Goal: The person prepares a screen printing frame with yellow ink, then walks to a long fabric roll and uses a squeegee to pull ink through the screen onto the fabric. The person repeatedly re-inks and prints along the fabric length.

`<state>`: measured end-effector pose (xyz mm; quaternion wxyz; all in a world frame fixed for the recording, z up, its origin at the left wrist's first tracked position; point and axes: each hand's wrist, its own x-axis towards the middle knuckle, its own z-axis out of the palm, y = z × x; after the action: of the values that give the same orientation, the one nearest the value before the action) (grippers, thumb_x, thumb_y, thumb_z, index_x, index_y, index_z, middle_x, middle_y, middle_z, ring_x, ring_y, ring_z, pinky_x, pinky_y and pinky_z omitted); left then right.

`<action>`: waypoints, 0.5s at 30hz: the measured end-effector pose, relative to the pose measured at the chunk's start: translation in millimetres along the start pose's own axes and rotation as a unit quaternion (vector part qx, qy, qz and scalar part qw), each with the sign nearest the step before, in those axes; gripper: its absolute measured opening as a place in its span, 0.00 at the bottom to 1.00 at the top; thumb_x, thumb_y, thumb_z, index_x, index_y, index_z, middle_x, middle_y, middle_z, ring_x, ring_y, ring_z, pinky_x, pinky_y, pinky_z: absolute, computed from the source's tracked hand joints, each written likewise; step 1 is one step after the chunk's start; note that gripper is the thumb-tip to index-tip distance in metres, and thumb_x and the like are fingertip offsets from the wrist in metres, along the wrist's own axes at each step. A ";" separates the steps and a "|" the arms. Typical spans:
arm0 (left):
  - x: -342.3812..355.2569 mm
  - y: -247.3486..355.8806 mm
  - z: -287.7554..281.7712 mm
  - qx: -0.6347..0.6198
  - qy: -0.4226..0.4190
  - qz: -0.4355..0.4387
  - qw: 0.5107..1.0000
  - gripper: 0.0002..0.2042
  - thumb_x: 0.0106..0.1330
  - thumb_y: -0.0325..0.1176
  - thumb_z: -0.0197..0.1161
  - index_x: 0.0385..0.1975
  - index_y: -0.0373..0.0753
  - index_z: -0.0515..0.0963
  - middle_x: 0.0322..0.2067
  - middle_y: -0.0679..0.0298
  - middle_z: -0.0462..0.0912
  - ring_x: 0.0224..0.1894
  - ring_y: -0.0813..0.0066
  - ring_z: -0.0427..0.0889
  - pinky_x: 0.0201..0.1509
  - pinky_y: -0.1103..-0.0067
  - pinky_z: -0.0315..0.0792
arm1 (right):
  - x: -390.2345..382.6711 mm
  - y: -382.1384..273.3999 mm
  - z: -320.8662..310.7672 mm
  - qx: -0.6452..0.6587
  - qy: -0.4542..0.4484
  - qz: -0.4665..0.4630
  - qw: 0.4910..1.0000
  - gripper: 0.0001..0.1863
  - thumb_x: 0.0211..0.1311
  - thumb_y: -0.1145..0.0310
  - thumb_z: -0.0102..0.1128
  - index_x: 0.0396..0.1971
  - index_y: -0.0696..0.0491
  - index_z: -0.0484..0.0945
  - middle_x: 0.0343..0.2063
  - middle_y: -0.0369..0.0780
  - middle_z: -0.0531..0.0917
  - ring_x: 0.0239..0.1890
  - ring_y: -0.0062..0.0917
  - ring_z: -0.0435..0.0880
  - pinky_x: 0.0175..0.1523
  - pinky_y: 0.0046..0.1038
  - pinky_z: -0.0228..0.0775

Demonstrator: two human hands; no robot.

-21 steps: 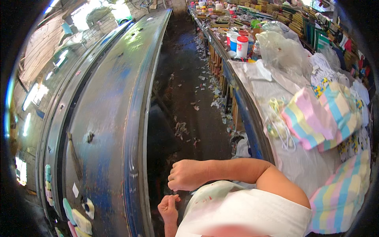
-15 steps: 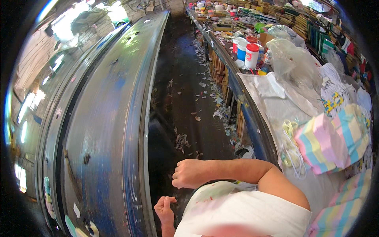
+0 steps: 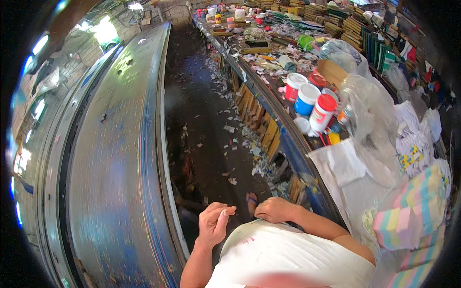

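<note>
My left hand point(image 3: 213, 224): fingers curled together, thumb against them, nothing seen held; near left counter's point(image 3: 110, 168) right edge. My right hand point(image 3: 275, 210): curled at shirt point(image 3: 288, 245) front, cannot tell if pinching. Seemingly walking aisle point(image 3: 211, 153); any grasp calls for spreading fingers.

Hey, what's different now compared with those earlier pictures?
The left hand has risen in the view; the right hand has moved rightward, away from it. A sandaled foot now shows between them. The view has shifted, bringing the blue tub lower. Nothing was visibly grasped or released. The striped cloth remains off to the right.
</note>
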<state>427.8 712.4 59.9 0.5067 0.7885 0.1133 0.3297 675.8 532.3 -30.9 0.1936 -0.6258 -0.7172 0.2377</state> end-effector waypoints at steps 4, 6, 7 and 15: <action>132.1 -70.6 -13.5 0.033 -0.009 0.035 0.999 0.15 0.86 0.30 0.61 0.45 0.29 0.95 0.34 0.53 0.95 0.39 0.59 0.92 0.62 0.60 0.86 | 73.6 95.3 -39.3 0.028 0.034 0.048 0.998 0.09 0.77 0.61 0.68 0.44 0.45 0.95 0.42 0.43 0.97 0.45 0.45 0.97 0.53 0.50 0.89; 191.0 -97.9 -26.8 0.062 -0.029 0.028 0.997 0.15 0.86 0.31 0.62 0.45 0.30 0.95 0.35 0.51 0.96 0.41 0.56 0.93 0.59 0.61 0.87 | 131.4 139.9 -73.3 0.047 0.072 0.049 0.995 0.09 0.76 0.61 0.69 0.44 0.45 0.95 0.43 0.42 0.98 0.45 0.45 0.98 0.53 0.50 0.89; 220.2 -107.7 -37.5 0.078 -0.039 0.031 0.996 0.15 0.86 0.31 0.62 0.45 0.30 0.95 0.36 0.51 0.96 0.42 0.56 0.94 0.58 0.62 0.87 | 165.7 160.0 -95.4 0.041 0.047 0.069 0.996 0.10 0.77 0.62 0.68 0.43 0.47 0.95 0.43 0.43 0.98 0.45 0.45 0.97 0.52 0.49 0.89; 370.7 -210.8 -146.2 0.089 0.148 -0.113 0.979 0.15 0.85 0.29 0.63 0.43 0.27 0.94 0.36 0.51 0.94 0.41 0.60 0.92 0.49 0.68 0.83 | 444.6 276.1 -238.2 -0.031 0.077 -0.158 0.984 0.10 0.80 0.61 0.66 0.43 0.49 0.93 0.40 0.42 0.96 0.45 0.42 0.97 0.53 0.48 0.88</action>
<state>648.4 1105.6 65.2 0.4461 0.7550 0.3039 0.3723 972.2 1024.4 -7.4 0.2635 -0.5267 -0.7971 0.1331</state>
